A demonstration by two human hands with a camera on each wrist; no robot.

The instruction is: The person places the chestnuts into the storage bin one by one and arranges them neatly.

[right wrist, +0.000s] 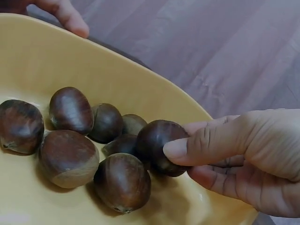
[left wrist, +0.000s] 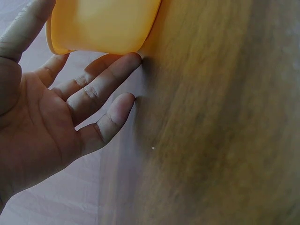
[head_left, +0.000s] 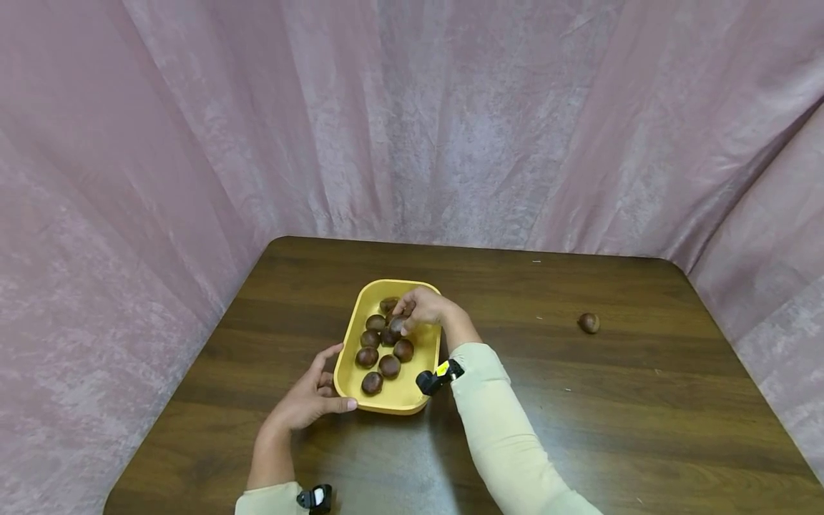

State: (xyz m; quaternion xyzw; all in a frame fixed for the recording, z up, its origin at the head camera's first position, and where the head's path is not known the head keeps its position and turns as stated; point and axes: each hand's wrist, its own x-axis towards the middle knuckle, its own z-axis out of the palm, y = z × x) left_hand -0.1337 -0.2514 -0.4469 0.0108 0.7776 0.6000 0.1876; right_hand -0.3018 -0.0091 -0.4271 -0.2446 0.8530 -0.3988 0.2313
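A yellow tray (head_left: 402,400) holding several brown chestnuts (head_left: 389,366) sits on the table. My right hand (head_left: 421,306) reaches in over its right side and pinches one glossy chestnut (right wrist: 161,146) between thumb and fingers. Around the held nut, other chestnuts (right wrist: 69,158) cluster in the tray in the right wrist view. My left hand (head_left: 310,397) spreads around the tray's near left corner, its index fingertip at the left rim and its thumb along the front. Seen from the left wrist, extended fingers (left wrist: 96,89) rest against the tray's outer wall (left wrist: 105,30).
One lone chestnut (head_left: 589,322) lies on the dark wooden table (head_left: 618,415), well to the right of the tray. Pink velvet curtains (head_left: 450,143) hang behind and at both sides of the table.
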